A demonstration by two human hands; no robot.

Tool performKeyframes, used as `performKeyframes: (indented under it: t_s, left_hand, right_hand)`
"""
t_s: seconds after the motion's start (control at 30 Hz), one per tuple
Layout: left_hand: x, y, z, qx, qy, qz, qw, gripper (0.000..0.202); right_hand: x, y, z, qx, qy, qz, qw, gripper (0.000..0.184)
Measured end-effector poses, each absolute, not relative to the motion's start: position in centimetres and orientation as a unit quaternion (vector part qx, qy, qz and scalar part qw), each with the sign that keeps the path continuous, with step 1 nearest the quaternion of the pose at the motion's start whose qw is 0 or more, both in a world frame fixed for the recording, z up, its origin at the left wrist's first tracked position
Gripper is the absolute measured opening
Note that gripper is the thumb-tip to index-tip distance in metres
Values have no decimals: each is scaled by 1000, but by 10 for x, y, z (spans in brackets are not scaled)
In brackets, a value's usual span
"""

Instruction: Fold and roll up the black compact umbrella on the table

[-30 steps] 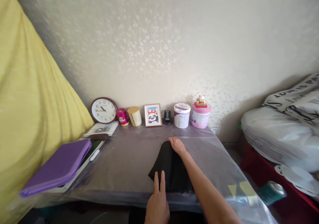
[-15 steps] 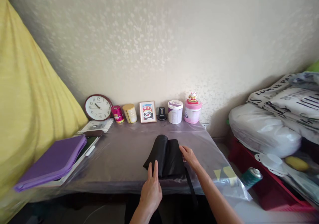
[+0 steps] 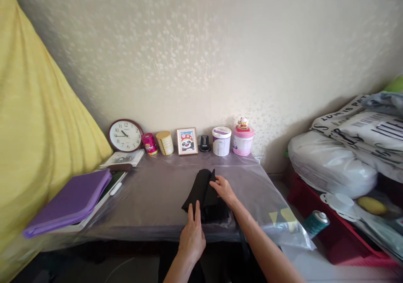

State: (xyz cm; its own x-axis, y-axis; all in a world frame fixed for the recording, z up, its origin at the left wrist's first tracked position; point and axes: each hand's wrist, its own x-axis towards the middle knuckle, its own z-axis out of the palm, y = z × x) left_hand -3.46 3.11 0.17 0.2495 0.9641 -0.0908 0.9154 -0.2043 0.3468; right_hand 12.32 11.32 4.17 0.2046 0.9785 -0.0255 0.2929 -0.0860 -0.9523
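Observation:
A folded piece of black cloth (image 3: 197,189) lies near the front edge of the table, one part rolled up into a thick hump. My right hand (image 3: 223,189) pinches its right-hand flap and holds it raised and bent over to the left. From the near side, my left hand (image 3: 192,237) rests two stretched fingers against the lower left of the cloth; its other fingers are partly hidden. A dark strap hangs over the table's edge, mostly behind my right forearm.
Clear plastic covers the table (image 3: 147,195). Along the wall stand a clock (image 3: 125,135), several canisters, a framed panda picture (image 3: 187,141) and a lucky cat figurine (image 3: 243,123). A purple folder (image 3: 69,201) lies left. Right of the table are a red bin (image 3: 343,243) and a spray can (image 3: 316,224).
My right hand has moved up and left, folding the cloth's right flap toward the hump. My left hand has stayed nearly in place.

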Motion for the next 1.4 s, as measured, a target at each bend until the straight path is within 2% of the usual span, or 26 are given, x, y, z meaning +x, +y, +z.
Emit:
performKeyframes:
  t_s: [0.2, 0.47, 0.77, 1.03, 1.13, 1.27, 1.4]
  left_hand:
    - [-36, 31, -1, 781, 599, 78, 159, 68]
    - [-34, 32, 1, 771, 609, 63, 178, 62]
    - [-41, 24, -4, 750, 601, 183, 207, 63]
    - [-39, 27, 10, 765, 621, 59, 159, 65]
    - [-40, 28, 6, 761, 625, 72, 161, 63]
    - [-41, 28, -1, 760, 619, 99, 172, 66]
    - [-40, 29, -3, 753, 621, 98, 194, 70]
  right_hand:
    - [93, 134, 41, -642, -527, 355, 430, 38]
    - [65, 147, 30, -682, -580, 293, 335, 41]
    - [59, 150, 33, -703, -632, 228, 232, 39]
    - [47, 132, 44, -642, -707, 223, 193, 28]
    - [54, 116, 47, -562, -762, 238, 217, 24]
    - [75, 99, 38, -470, -801, 161, 335, 29]
    - [90, 110, 18, -465, -810, 99, 343, 29]
